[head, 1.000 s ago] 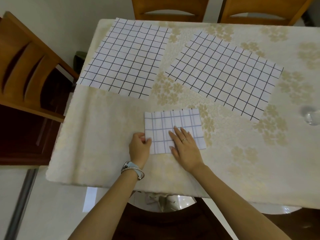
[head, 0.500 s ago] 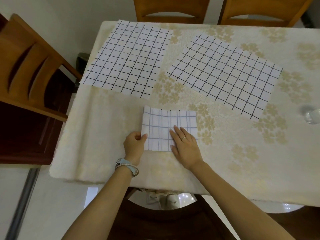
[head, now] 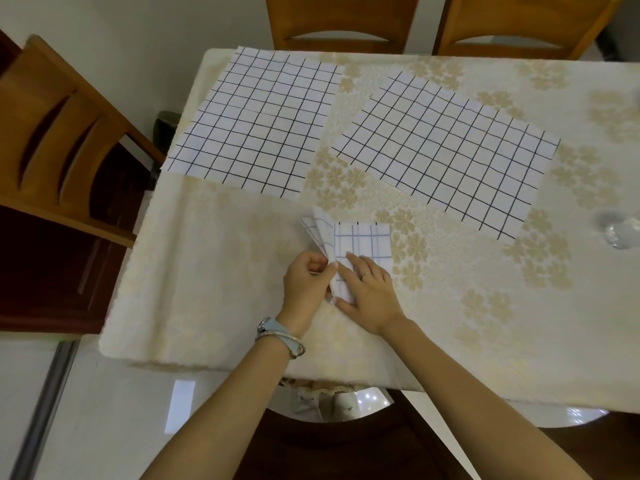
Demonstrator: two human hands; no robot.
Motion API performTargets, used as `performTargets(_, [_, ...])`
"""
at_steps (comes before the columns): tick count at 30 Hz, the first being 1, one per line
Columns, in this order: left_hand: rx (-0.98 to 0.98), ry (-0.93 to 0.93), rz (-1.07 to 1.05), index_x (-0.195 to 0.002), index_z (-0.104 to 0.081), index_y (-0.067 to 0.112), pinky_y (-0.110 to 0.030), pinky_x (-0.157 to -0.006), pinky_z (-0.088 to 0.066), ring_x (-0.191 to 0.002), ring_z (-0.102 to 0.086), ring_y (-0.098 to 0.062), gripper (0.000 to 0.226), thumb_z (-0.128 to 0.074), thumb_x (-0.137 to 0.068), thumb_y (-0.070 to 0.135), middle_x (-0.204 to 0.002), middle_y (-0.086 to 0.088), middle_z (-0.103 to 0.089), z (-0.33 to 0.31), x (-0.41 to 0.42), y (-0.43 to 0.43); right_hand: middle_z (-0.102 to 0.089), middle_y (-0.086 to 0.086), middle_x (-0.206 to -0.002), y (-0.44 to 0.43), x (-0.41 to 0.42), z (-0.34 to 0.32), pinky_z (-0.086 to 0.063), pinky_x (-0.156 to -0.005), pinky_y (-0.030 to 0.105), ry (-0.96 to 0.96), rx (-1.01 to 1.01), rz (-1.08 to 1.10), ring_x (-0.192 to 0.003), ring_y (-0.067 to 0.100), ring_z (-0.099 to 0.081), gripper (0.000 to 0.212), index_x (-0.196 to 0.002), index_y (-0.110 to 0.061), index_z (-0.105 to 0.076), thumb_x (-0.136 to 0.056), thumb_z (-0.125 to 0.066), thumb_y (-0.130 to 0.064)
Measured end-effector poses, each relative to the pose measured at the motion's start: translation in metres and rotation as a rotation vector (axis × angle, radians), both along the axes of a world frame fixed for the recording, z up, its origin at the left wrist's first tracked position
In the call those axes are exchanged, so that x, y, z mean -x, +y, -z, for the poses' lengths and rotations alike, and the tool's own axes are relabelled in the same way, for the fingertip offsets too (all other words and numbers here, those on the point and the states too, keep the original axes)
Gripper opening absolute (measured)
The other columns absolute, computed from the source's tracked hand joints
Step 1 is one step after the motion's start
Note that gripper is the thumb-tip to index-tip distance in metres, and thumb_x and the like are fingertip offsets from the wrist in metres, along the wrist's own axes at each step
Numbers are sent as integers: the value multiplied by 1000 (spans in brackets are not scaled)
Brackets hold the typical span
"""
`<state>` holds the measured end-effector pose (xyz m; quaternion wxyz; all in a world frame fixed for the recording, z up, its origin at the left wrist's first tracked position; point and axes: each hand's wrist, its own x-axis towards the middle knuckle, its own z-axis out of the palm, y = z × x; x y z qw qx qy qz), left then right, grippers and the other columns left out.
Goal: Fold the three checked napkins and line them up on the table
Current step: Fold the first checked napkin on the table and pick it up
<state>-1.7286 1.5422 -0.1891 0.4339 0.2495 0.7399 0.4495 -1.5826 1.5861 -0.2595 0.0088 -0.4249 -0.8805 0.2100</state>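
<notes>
A partly folded checked napkin (head: 363, 239) lies near the table's front middle. My left hand (head: 306, 282) pinches its left edge and lifts that side up and over to the right. Flat beside it, my right hand (head: 372, 292) presses the napkin's lower part down with straight fingers. Two more checked napkins lie spread open further back: one at the far left (head: 256, 119), one tilted at the far right (head: 446, 154).
A cream flowered tablecloth covers the table (head: 207, 278). A clear glass (head: 621, 232) stands at the right edge. Wooden chairs stand at the left (head: 59, 133) and behind the table (head: 343, 22), and a dark chair seat sits below the front edge.
My left hand has lifted the folded napkin's left side off the table and is turning it over to the right. My right hand stays pressed on the napkin.
</notes>
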Motion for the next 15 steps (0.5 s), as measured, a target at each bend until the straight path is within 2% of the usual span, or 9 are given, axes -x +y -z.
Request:
performTargets(2, [-15,7,24,-95,-62,16,-28,-66,-58,-79,-66,-22,12,-68,-87,11,-85,-2,-65,-2,-11,5,-32,9,-156,2,-6,-2,-24,-116,41,203,102,60,-144,28,-28,67,-150,-23,-34,-90,-47,-48])
performTargets(4, [-20,-19,56,-102,-59,17,-19,-54,-54,-70,-63,-17,18,-65,-88,7,-84,-1,-63,-7,-24,11,-47,6,-144,6,-16,-9,-34,-111,30,453,194,240,-133,24,-42,52,-142,-17,-46,-93,-51,-34])
performTargets(6, [-18,-14,110,-104,-58,21,-27,-57,-59,-66,-62,-15,23,-65,-89,7,-80,3,-61,-6,-37,17,-58,3,-126,9,-26,-20,-45,-95,17,640,324,510,-114,20,-56,34,-131,-14,-55,-98,-53,-19])
performTargets(7, [-20,28,144,-105,-58,22,-33,-63,-60,-66,-62,-15,24,-66,-88,8,-78,5,-60,-3,-42,20,-63,3,-117,12,-31,-26,-51,-89,18,712,407,627,-104,20,-61,27,-125,-12,-59,-100,-51,-18])
performTargets(8, [-21,79,179,-106,-59,21,-34,-67,-59,-66,-60,-14,24,-67,-87,8,-75,6,-59,1,-48,23,-68,6,-109,15,-34,-32,-56,-85,24,779,493,720,-96,22,-66,25,-119,-10,-63,-101,-49,-20])
performTargets(9, [-19,126,207,-107,-60,18,-31,-67,-57,-65,-58,-10,24,-67,-86,9,-71,8,-57,6,-53,26,-71,10,-102,18,-38,-38,-60,-80,30,832,574,782,-89,25,-69,27,-114,-7,-66,-102,-48,-24])
performTargets(12, [-6,209,280,-111,-60,15,-9,-56,-42,-62,-53,0,25,-67,-87,11,-68,11,-54,18,-68,31,-74,13,-86,26,-43,-48,-61,-67,29,818,726,838,-75,25,-72,33,-103,-5,-70,-100,-52,-32])
performTargets(15, [-20,250,396,-120,-59,13,-10,-57,-41,-69,-55,-10,32,-64,-89,9,-75,4,-56,27,-78,33,-73,9,-80,31,-44,-44,-59,-66,27,656,665,811,-73,22,-71,26,-91,-6,-71,-91,-65,-32])
